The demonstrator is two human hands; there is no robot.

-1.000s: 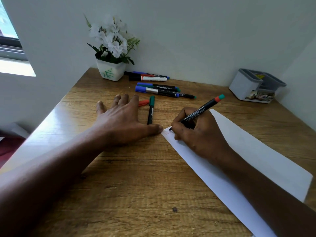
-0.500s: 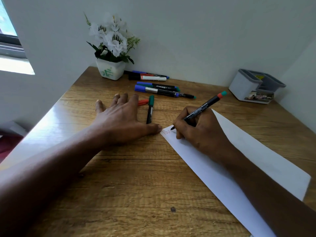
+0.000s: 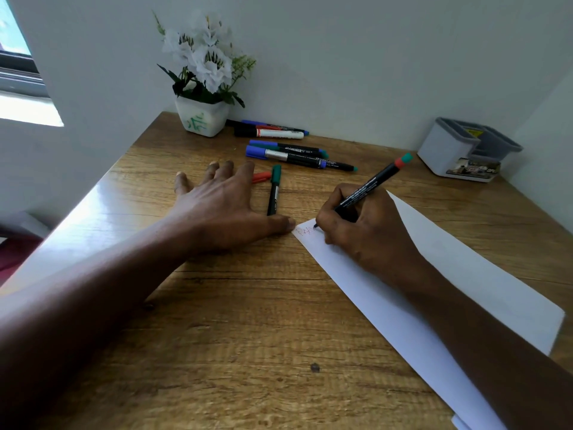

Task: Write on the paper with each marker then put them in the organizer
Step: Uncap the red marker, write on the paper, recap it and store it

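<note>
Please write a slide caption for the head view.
Right hand writes on paper with a marker; left hand rests flat on the table.

Red marks are seen on the white paper [image 3: 502, 308]. The black marker [image 3: 372, 184] is tipped red and green at its end.

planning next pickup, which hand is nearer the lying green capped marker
Left. The left hand lies beside the green-capped marker; the right hand is on the paper, farther right.

Potted white flowers [image 3: 207, 62] near window [image 3: 19, 72]
</note>
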